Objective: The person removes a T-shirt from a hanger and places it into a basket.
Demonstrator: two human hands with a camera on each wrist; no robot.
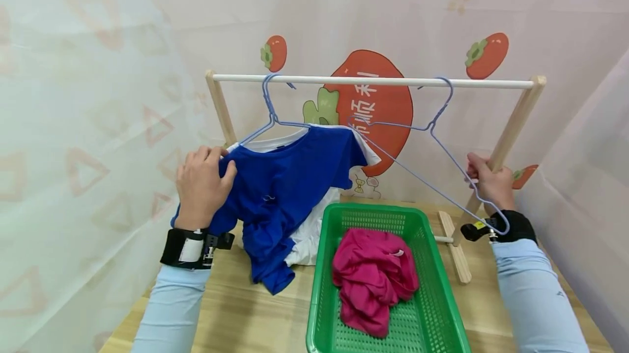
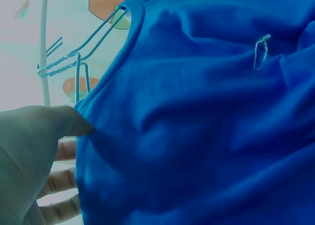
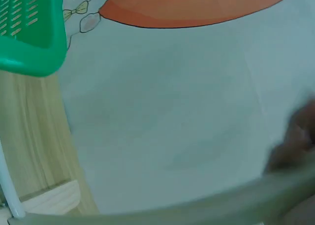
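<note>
In the head view a blue T-shirt hangs on the left of a drying rack, with a white T-shirt showing behind it. My left hand pinches the blue shirt at its left shoulder. The left wrist view shows the thumb on the front of the cloth and the other fingers behind its edge. On the right, my right hand grips the rack's wooden upright. A bare blue hanger hangs from the rod near it, its lower corner overlapping the right wrist.
A green basket stands on the wooden table in front of the rack, holding a crumpled pink garment. The white rod spans the rack's top. A wooden foot lies right of the basket. Printed curtains surround the table.
</note>
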